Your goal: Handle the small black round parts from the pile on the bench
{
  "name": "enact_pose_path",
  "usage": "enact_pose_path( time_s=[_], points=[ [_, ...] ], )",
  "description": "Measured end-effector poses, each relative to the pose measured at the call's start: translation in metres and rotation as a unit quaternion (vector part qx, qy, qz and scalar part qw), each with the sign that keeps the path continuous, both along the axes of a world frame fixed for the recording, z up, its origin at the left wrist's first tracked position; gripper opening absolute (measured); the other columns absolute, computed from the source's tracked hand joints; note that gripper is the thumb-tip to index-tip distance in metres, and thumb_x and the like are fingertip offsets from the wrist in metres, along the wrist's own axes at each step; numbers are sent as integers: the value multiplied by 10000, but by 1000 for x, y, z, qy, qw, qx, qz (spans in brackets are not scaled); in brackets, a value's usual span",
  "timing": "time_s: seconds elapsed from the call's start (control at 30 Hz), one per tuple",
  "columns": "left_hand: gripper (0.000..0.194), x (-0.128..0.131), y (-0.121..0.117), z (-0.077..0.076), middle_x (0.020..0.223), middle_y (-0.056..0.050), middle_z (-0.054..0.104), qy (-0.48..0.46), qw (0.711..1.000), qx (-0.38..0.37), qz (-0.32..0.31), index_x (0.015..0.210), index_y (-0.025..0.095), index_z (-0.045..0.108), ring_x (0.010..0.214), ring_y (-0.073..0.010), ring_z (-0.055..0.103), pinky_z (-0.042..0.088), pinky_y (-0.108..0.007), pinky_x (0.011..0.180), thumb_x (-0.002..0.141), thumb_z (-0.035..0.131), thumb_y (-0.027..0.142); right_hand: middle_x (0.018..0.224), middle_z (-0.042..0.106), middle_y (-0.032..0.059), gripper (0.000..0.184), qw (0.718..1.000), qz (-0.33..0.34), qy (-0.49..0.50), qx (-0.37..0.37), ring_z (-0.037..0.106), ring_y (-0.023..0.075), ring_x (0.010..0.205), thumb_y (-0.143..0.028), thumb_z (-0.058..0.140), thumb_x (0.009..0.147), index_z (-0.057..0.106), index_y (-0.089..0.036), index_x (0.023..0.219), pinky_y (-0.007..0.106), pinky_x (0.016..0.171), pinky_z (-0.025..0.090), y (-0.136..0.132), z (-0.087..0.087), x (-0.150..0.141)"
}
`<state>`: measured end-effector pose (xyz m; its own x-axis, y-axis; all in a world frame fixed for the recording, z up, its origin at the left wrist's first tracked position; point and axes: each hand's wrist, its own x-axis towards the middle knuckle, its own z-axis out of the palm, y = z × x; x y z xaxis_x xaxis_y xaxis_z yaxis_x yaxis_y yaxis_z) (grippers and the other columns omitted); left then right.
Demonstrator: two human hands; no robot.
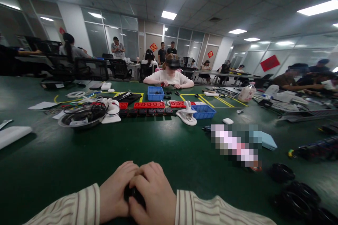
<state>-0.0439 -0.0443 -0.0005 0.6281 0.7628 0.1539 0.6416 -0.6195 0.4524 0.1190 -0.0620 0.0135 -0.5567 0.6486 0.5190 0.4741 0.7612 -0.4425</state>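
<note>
Fingers: curled narrow on the left hand (116, 187) and right hand (156, 190), closed together around a black object (135, 194), mostly hidden.
Object's place: at the near side of the tabletop (79, 154), left of its middle.
Room: bare green surface spans from the hands to the red socket strips (149, 105).
Farther in: metal bowl (66, 122) left, white clip (188, 115) and blue basket (204, 111) beyond.
Right side: black coils (282, 173) toward the near right corner.

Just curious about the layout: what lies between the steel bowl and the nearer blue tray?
The head view shows a white gadget, red blocks, black blocks and a white clip between the steel bowl and blue tray.
</note>
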Motion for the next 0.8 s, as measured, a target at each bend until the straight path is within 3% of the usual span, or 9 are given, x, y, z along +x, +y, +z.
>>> enact_pose_path(
  time_s=[0.1, 0.2, 0.37, 0.47, 0.57, 0.63, 0.73, 0.8],
  points=[
    [251, -2, 2, 3, 838, -8, 580, -5, 999, -16, -37, 799, 216, 571, 854, -244, 517, 280, -432, 998, 582, 647, 317, 827, 568, 16, 171, 996, 75, 9, 39, 512, 156, 825, -241, 429, 635, 491, -207, 791, 337, 839, 373, 2, -4, 0],
    [264, -4, 4, 9, 868, -3, 579, 3, 997, -34, -64, 763, 212, 589, 880, -250, 517, 277, -424, 994, 573, 688, 366, 723, 601, -30, 121, 985, 145, -21, 89, 551, 120, 835, -241, 411, 674, 492, -221, 760, 346, 1003, 273, 3, -5, 1],
    [258, -6, 6, 9, 903, -27, 579, 4, 995, -22, -94, 790, 195, 583, 882, -244, 524, 365, -390, 914, 606, 662, 359, 684, 640, -30, 138, 968, 177, -42, 172, 571, 124, 900, -258, 398, 707, 514, -212, 767, 366, 1092, 121, 0, -1, 2],
    [420, -6, 6, 1, 952, -46, 582, -4, 995, 2, -101, 941, 201, 568, 913, -263, 530, 340, -433, 952, 577, 672, 383, 833, 645, -8, 195, 976, 131, 7, 172, 532, 149, 963, -301, 403, 715, 512, -202, 843, 413, 1081, 99, -5, 2, 1],
    [698, -5, -1, -4, 1097, -87, 553, -12, 997, 36, -68, 1127, 199, 476, 1030, -314, 494, 219, -517, 1027, 537, 693, 504, 912, 595, 42, 349, 991, 28, 44, 121, 501, 184, 897, -463, 403, 742, 512, -184, 921, 430, 971, 257, -9, 3, -1],
    [780, -2, -8, -2, 1097, -106, 550, -6, 999, 47, -26, 1138, 172, 454, 1043, -329, 490, 175, -548, 1040, 507, 690, 565, 898, 556, 58, 461, 995, -36, 50, 79, 478, 191, 836, -579, 397, 745, 513, -170, 924, 396, 847, 333, -10, 2, -2],
    [668, 6, -17, 8, 1020, -101, 571, 9, 999, 33, 26, 1060, 158, 488, 1007, -309, 510, 180, -554, 1038, 534, 690, 517, 835, 513, 44, 490, 995, -90, 8, 35, 443, 188, 781, -641, 453, 717, 508, -172, 848, 367, 761, 339, -10, 2, -3],
    [492, 10, -19, 14, 953, -77, 580, 7, 999, 9, 37, 979, 171, 521, 957, -282, 528, 190, -545, 1037, 583, 679, 418, 821, 499, 33, 400, 994, -103, -37, 15, 429, 182, 772, -564, 535, 708, 496, -176, 794, 355, 744, 335, -10, 4, -3]
  ],
)
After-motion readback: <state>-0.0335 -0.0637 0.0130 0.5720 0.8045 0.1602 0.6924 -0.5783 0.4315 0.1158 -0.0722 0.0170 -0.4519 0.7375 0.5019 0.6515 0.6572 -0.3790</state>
